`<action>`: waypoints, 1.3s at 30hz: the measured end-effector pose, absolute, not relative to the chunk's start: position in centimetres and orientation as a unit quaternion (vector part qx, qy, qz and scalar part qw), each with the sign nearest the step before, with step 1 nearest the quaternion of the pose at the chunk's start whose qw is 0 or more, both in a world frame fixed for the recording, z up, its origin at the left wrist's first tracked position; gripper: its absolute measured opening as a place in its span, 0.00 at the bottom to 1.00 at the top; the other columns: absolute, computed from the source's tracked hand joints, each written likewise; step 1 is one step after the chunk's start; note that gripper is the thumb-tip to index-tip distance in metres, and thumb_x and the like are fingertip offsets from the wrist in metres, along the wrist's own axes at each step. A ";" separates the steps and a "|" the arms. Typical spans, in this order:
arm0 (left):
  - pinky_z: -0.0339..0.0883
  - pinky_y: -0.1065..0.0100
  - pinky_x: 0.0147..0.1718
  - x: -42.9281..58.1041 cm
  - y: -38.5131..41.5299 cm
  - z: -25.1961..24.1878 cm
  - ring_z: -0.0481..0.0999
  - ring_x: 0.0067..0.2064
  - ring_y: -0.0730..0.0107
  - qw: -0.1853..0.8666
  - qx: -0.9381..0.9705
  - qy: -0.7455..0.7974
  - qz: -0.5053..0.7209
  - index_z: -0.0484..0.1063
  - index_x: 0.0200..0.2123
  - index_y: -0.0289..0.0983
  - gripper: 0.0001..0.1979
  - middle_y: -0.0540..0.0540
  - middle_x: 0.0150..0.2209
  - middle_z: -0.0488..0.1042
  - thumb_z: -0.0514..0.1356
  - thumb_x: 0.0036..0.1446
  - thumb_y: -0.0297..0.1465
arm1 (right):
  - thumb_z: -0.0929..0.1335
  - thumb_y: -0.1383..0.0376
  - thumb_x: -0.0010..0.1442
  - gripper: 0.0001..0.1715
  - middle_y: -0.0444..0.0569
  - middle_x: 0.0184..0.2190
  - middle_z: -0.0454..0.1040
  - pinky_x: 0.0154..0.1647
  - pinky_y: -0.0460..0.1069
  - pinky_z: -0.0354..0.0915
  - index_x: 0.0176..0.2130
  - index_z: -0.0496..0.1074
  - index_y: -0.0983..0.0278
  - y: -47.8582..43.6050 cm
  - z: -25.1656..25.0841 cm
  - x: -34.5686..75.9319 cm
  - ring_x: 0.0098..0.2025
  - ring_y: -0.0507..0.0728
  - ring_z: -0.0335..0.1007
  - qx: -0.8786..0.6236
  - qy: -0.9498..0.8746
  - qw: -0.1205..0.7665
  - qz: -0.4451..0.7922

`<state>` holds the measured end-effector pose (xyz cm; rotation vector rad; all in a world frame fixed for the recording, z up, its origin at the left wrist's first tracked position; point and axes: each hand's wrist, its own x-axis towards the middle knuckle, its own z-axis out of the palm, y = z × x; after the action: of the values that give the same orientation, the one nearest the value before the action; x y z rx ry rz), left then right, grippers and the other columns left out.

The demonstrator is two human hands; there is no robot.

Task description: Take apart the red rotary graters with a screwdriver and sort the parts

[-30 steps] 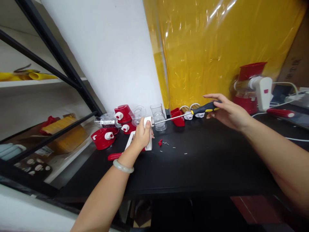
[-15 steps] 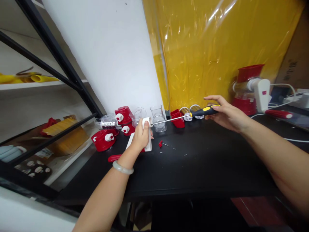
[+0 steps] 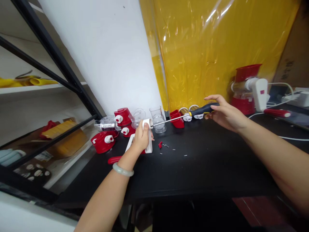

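Note:
My left hand is closed around a white plastic part with a round end, held above the black table. In my right hand is a long screwdriver with a black and yellow handle, gripped between thumb and fingers. Its metal shaft points left, and the tip meets the white part's right end; whether it sits on a screw I cannot tell. Below my left hand lies a white frame-like piece, with a red handle beside it. A small red piece and several screws lie on the table.
Red bases, clear plastic cups, a red hopper and grater drums stand along the back. An assembled red and white rotary grater is at right. A black-framed shelf stands left.
The screwdriver's handle has rotated in my right hand, showing less yellow now. The view has shifted slightly; my left hand still holds the white part in about the same place.

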<state>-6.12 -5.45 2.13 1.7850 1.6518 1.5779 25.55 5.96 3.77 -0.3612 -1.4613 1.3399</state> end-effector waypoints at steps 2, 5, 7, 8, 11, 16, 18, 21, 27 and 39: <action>0.66 0.71 0.16 -5.9 -5.5 2.1 0.71 0.17 0.71 0.127 0.610 0.561 0.545 0.62 0.43 0.37 0.28 0.54 0.20 0.68 0.45 0.60 0.57 | 0.69 0.49 0.56 0.17 0.43 0.26 0.69 0.24 0.48 0.64 0.40 0.69 0.56 6.2 3.6 25.6 0.25 0.54 0.65 -0.182 -0.634 0.539 0.524; 0.67 0.71 0.16 -5.8 -5.5 2.1 0.71 0.17 0.72 0.130 0.613 0.553 0.549 0.62 0.43 0.37 0.29 0.54 0.20 0.68 0.44 0.60 0.57 | 0.63 0.45 0.62 0.22 0.41 0.17 0.61 0.18 0.48 0.54 0.35 0.71 0.59 6.3 3.4 25.7 0.17 0.52 0.56 -0.263 -0.692 0.526 0.419; 0.67 0.71 0.16 -5.9 -5.5 2.1 0.71 0.18 0.72 0.127 0.617 0.552 0.547 0.62 0.43 0.37 0.29 0.54 0.20 0.68 0.44 0.60 0.57 | 0.65 0.50 0.62 0.16 0.41 0.18 0.61 0.20 0.47 0.53 0.36 0.71 0.59 6.2 3.4 25.6 0.18 0.51 0.55 -0.264 -0.697 0.541 0.390; 0.67 0.71 0.16 -5.9 -5.5 2.1 0.71 0.18 0.71 0.127 0.618 0.552 0.545 0.62 0.43 0.37 0.29 0.54 0.20 0.68 0.44 0.60 0.57 | 0.67 0.53 0.61 0.12 0.41 0.21 0.62 0.22 0.47 0.55 0.37 0.71 0.58 6.0 3.5 25.6 0.20 0.51 0.58 -0.240 -0.682 0.558 0.407; 0.68 0.71 0.16 -6.1 -5.5 2.0 0.71 0.18 0.71 0.137 0.614 0.554 0.545 0.62 0.42 0.37 0.28 0.54 0.20 0.68 0.45 0.59 0.57 | 0.72 0.64 0.54 0.16 0.41 0.31 0.65 0.30 0.46 0.63 0.43 0.68 0.54 5.6 3.7 25.5 0.29 0.51 0.64 -0.146 -0.611 0.586 0.512; 0.69 0.70 0.17 -6.1 -5.4 1.8 0.71 0.18 0.71 0.138 0.614 0.555 0.544 0.62 0.43 0.37 0.28 0.54 0.20 0.68 0.45 0.60 0.57 | 0.67 0.56 0.59 0.10 0.46 0.33 0.68 0.30 0.47 0.64 0.38 0.71 0.59 5.6 3.9 25.6 0.33 0.53 0.65 -0.198 -0.638 0.572 0.475; 0.69 0.70 0.17 -6.1 -5.5 1.9 0.72 0.18 0.71 0.136 0.616 0.556 0.542 0.62 0.44 0.37 0.29 0.54 0.20 0.68 0.44 0.60 0.57 | 0.60 0.50 0.65 0.21 0.45 0.24 0.65 0.24 0.48 0.59 0.33 0.71 0.61 5.6 3.8 25.6 0.24 0.52 0.60 -0.271 -0.674 0.550 0.412; 0.69 0.70 0.17 -6.3 -5.4 2.0 0.72 0.18 0.70 0.130 0.613 0.560 0.542 0.62 0.44 0.37 0.30 0.53 0.20 0.68 0.43 0.60 0.57 | 0.65 0.49 0.62 0.17 0.42 0.21 0.62 0.21 0.47 0.55 0.34 0.69 0.59 5.6 3.8 25.5 0.20 0.51 0.56 -0.281 -0.677 0.545 0.407; 0.69 0.70 0.17 -6.6 -5.3 1.9 0.72 0.18 0.70 0.122 0.607 0.568 0.542 0.62 0.44 0.38 0.29 0.54 0.20 0.69 0.43 0.60 0.57 | 0.71 0.47 0.52 0.22 0.43 0.32 0.69 0.34 0.50 0.66 0.41 0.66 0.55 5.7 3.9 25.4 0.31 0.54 0.68 -0.193 -0.630 0.545 0.519; 0.68 0.71 0.16 -6.7 -5.2 2.0 0.71 0.17 0.72 0.115 0.607 0.562 0.550 0.61 0.42 0.38 0.27 0.54 0.20 0.67 0.43 0.61 0.56 | 0.74 0.54 0.49 0.19 0.41 0.32 0.69 0.35 0.49 0.67 0.37 0.66 0.56 5.5 3.5 25.2 0.33 0.53 0.68 -0.206 -0.637 0.553 0.495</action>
<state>-6.69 -5.20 1.97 1.7794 1.6461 1.6123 25.23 5.50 3.55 -0.4880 -1.5064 1.1697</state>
